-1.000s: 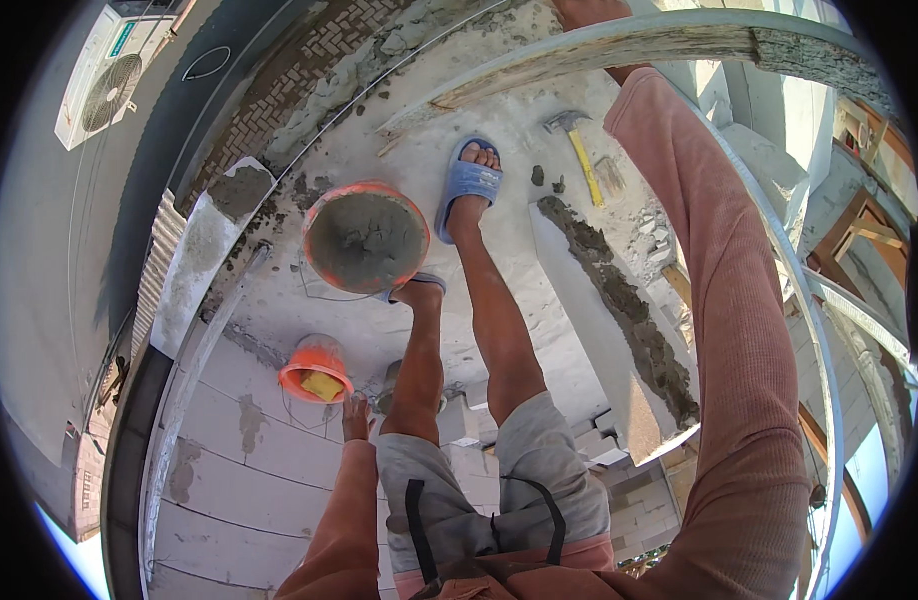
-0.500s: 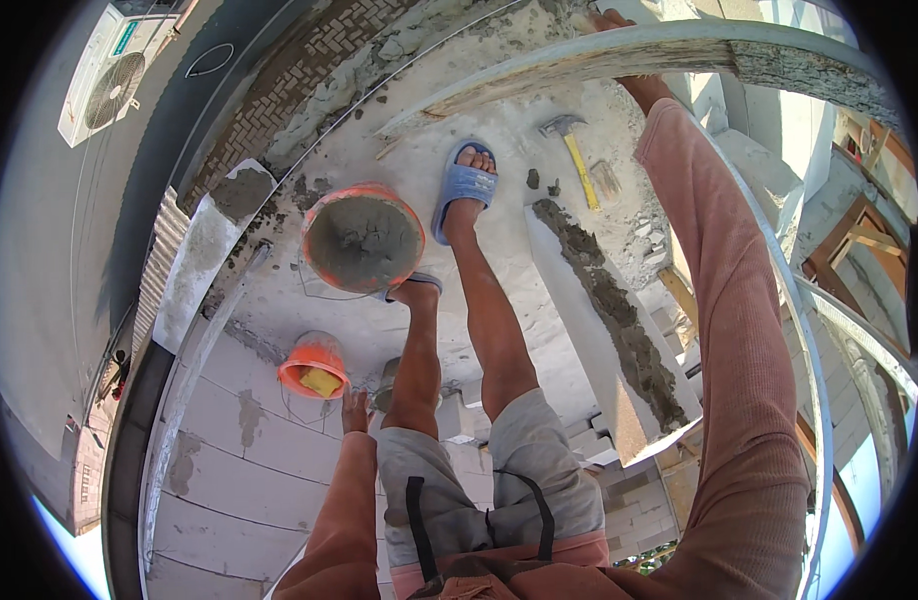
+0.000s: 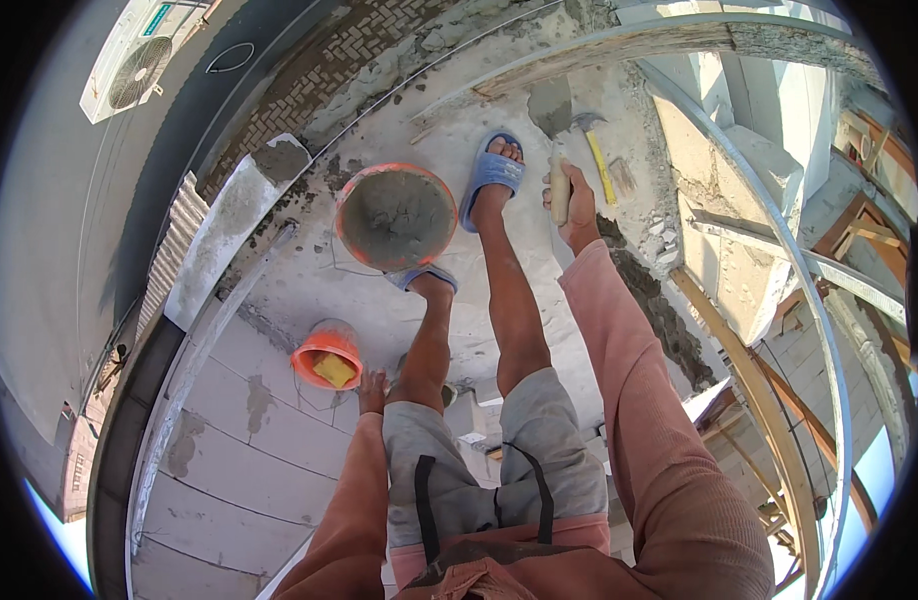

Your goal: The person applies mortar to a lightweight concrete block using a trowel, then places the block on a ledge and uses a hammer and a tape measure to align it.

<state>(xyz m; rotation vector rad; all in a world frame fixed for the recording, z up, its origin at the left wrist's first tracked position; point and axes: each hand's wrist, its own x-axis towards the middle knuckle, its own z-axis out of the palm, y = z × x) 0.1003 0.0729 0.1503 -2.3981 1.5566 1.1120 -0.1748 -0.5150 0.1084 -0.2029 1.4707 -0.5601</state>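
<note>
My right hand [image 3: 577, 208] grips the pale handle of a trowel [image 3: 552, 108], whose blade points away from me beside a yellow-handled hammer [image 3: 601, 160]. Under that arm, a long white block [image 3: 579, 300] carries a strip of grey mortar [image 3: 656, 308], partly hidden by my sleeve. My left hand [image 3: 373, 390] hangs with fingers apart and nothing in it, near a small orange bucket [image 3: 319, 343] holding a yellow sponge [image 3: 335, 371]. A larger orange bucket [image 3: 395, 218] of grey mortar stands left of my sandalled right foot.
A curved board [image 3: 599, 55] crosses the far side. Timbers [image 3: 739, 390] and metal bars [image 3: 819, 270] line the right. A concrete ledge [image 3: 214, 235] runs along the left, before a wall with an air-conditioner unit [image 3: 129, 70]. Rubble [image 3: 662, 237] lies near the hammer.
My right hand has come down from the top right toward the middle, and the trowel now shows in it. The view has shifted slightly; my left hand still hangs by the small bucket.
</note>
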